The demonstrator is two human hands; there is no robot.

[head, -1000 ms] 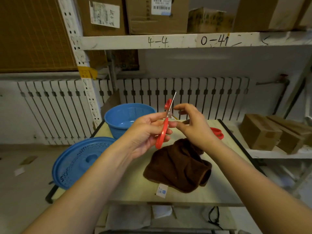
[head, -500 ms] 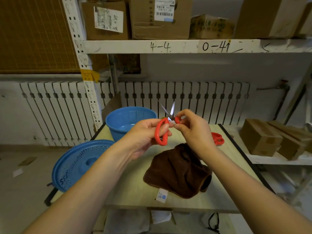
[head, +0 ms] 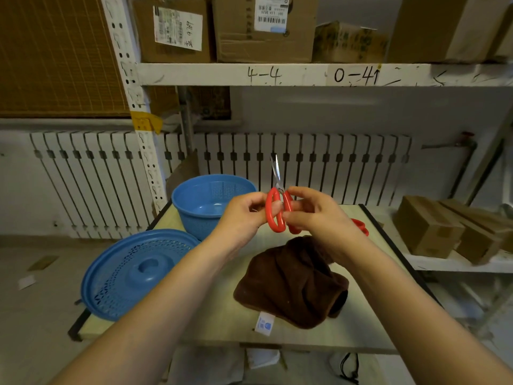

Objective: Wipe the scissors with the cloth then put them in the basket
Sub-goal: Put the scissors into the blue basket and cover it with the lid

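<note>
Half a second ago the blades of the scissors stood spread in a narrow V; now they are together, one thin silvery sliver pointing toward 12 o'clock. A second ago only one red loop showed edge-on, tilted — now both red oval handle loops face the camera side by side, upright.

The scissors are held in the air above the table, over its far half, with the brown cloth lying crumpled on the table at 6 o'clock from them. The left hand pinches the left loop, its fingers clamped on the plastic; the right hand pinches the right loop, a fingertip through it. The blue basket sits at 9 o'clock from the scissors, at the table's far left corner. A second red-handled pair lies on the table at 3 o'clock, mostly hidden behind the right hand.
</note>
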